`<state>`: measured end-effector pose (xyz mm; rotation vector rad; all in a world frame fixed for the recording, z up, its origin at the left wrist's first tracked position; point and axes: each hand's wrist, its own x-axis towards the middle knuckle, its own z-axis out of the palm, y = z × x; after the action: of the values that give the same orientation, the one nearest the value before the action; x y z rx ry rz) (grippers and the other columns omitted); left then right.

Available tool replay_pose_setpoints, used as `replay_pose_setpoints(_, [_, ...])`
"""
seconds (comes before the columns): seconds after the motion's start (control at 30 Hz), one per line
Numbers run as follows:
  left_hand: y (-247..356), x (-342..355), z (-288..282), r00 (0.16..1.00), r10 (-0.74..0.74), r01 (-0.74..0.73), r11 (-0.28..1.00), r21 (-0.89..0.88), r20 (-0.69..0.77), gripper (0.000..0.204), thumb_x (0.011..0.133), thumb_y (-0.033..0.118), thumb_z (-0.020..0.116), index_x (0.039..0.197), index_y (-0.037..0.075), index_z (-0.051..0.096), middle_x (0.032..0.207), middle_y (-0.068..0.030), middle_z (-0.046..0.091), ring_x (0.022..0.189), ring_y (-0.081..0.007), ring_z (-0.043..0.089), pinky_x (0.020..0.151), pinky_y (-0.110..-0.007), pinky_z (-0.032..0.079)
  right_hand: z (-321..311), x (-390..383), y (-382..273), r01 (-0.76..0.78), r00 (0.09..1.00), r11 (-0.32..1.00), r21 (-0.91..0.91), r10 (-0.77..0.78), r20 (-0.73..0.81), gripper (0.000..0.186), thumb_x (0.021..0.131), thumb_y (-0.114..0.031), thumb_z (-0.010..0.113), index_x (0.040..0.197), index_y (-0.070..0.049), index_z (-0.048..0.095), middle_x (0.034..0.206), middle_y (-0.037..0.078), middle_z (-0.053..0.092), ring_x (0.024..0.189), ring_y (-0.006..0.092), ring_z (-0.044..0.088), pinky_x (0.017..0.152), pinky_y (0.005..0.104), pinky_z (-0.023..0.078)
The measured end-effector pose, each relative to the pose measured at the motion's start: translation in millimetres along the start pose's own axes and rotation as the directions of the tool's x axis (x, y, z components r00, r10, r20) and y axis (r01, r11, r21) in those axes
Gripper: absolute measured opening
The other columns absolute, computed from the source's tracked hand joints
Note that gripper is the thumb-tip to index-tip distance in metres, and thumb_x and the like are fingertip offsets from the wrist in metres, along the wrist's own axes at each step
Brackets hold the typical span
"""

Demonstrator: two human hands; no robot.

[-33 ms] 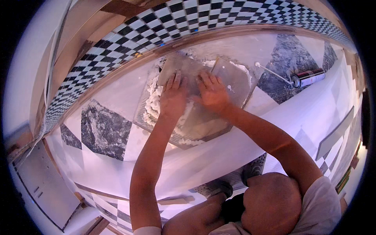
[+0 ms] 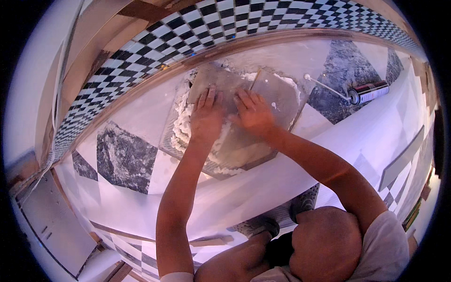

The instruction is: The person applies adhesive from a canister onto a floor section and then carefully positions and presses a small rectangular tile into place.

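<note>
Through the head view, the only one I had, I watched both of the person's hands working palm-down on a flat grey piece. It lay in the middle of the floor area, near the wooden edging under the checkered mosaic band. The left hand was open, its fingers stretched forward and close to one another, resting on that grey surface and gripping nothing. The right hand was open too, fingers extended and a little bent, touching down just beside the left with a narrow gap between them. To the right of the right hand, I made out a second grey piece. White foamy paste spread out left of the left hand, while a dark canister with a thin white tube lay well apart on the right.
</note>
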<state>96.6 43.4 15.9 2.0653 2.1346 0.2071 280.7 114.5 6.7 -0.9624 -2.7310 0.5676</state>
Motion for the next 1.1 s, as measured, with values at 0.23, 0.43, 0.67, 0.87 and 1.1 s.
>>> replay_pose_setpoints(0.23, [-6.6, 2.5, 9.7, 0.999, 0.036, -0.035, 0.999, 0.033, -0.036, 0.063, 0.085, 0.025, 0.078, 0.142, 0.008, 0.058, 0.157, -0.0118, 0.045, 0.141, -0.035, 0.046, 0.119, -0.045, 0.037, -24.9, -13.0, -0.5, 0.202, 0.978, 0.974, -0.103, -0.194, 0.08, 0.047, 0.094, -0.025, 0.06, 0.127, 0.007, 0.063, 0.15, 0.023, 0.051, 0.141, 0.0351, 0.046, 0.119, 0.0495, 0.034])
replay_pose_setpoints(0.43, [-2.5, 1.0, 8.8, 1.0, 0.016, -0.016, 1.0, -0.01, -0.017, 0.063, 0.084, 0.026, 0.078, 0.142, 0.008, 0.058, 0.157, -0.0114, 0.045, 0.141, -0.0336, 0.047, 0.12, -0.045, 0.037, -23.1, -13.1, 0.7, 0.189, 0.976, 0.973, -0.131, -0.172, 0.135, 0.047, 0.088, -0.02, 0.061, 0.128, 0.006, 0.063, 0.15, 0.022, 0.051, 0.142, 0.0328, 0.046, 0.121, 0.0463, 0.034])
replay_pose_setpoints(0.67, [-0.6, 0.4, 13.2, 0.999, -0.024, 0.025, 0.999, 0.028, -0.023, 0.058, 0.089, 0.031, 0.073, 0.141, 0.01, 0.059, 0.16, -0.0096, 0.043, 0.145, -0.0305, 0.044, 0.121, -0.043, 0.036, -29.1, -7.1, 2.4, 0.23, 0.942, 0.962, -0.148, -0.182, 0.281, 0.056, 0.09, -0.022, 0.059, 0.137, 0.009, 0.057, 0.155, 0.025, 0.045, 0.147, 0.0345, 0.041, 0.124, 0.0461, 0.03])
replay_pose_setpoints(0.87, [-3.5, 0.3, 13.5, 0.998, -0.058, 0.058, 0.998, 0.026, -0.003, 0.057, 0.09, 0.033, 0.072, 0.141, 0.011, 0.059, 0.16, -0.0095, 0.043, 0.146, -0.0304, 0.043, 0.121, -0.041, 0.036, -18.0, -11.4, 2.6, 0.277, 0.939, 0.921, -0.273, -0.198, 0.283, 0.062, 0.088, -0.022, 0.059, 0.143, 0.006, 0.052, 0.161, 0.021, 0.038, 0.151, 0.0315, 0.035, 0.126, 0.0452, 0.024])
replay_pose_setpoints(1.1, [-2.7, 1.0, 10.7, 0.999, -0.04, 0.04, 0.998, 0.044, 0.006, 0.059, 0.091, 0.034, 0.069, 0.145, 0.011, 0.057, 0.16, -0.0108, 0.043, 0.146, -0.0286, 0.043, 0.124, -0.041, 0.031, -25.8, -13.8, 1.7, 0.228, 0.956, 0.961, -0.156, -0.191, 0.221, 0.061, 0.093, -0.023, 0.056, 0.145, 0.008, 0.048, 0.16, 0.023, 0.038, 0.152, 0.033, 0.033, 0.126, 0.046, 0.024])
